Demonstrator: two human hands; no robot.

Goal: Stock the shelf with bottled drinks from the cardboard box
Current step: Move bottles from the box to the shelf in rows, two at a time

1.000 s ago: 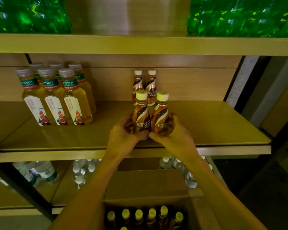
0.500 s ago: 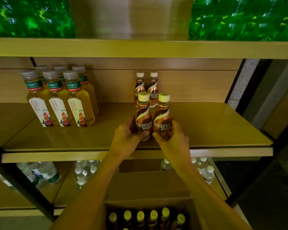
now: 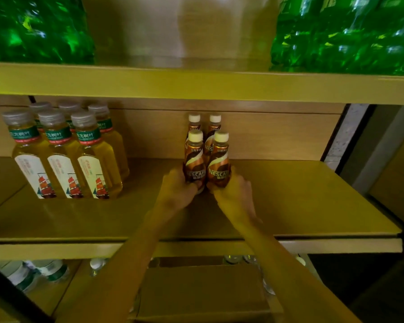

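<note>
Two brown coffee bottles with cream caps stand side by side on the middle shelf (image 3: 313,201). My left hand (image 3: 176,194) grips the left bottle (image 3: 194,159) low on its body. My right hand (image 3: 234,197) grips the right bottle (image 3: 219,162) the same way. Directly behind them, against the back panel, stand two more coffee bottles (image 3: 194,123), mostly hidden. The cardboard box (image 3: 201,292) sits below the shelf edge with its flap towards me; its contents are out of view.
Several yellow tea bottles (image 3: 63,159) stand at the shelf's left. Green shrink-wrapped packs (image 3: 345,33) fill the top shelf on both sides. Water bottles (image 3: 44,271) lie on the lower shelf. A dark upright (image 3: 334,134) bounds the shelf on the right.
Both hands have pushed the two coffee bottles deeper onto the shelf, up to the pair at the back. The view has tilted up, so the box's bottles dropped out of sight.
</note>
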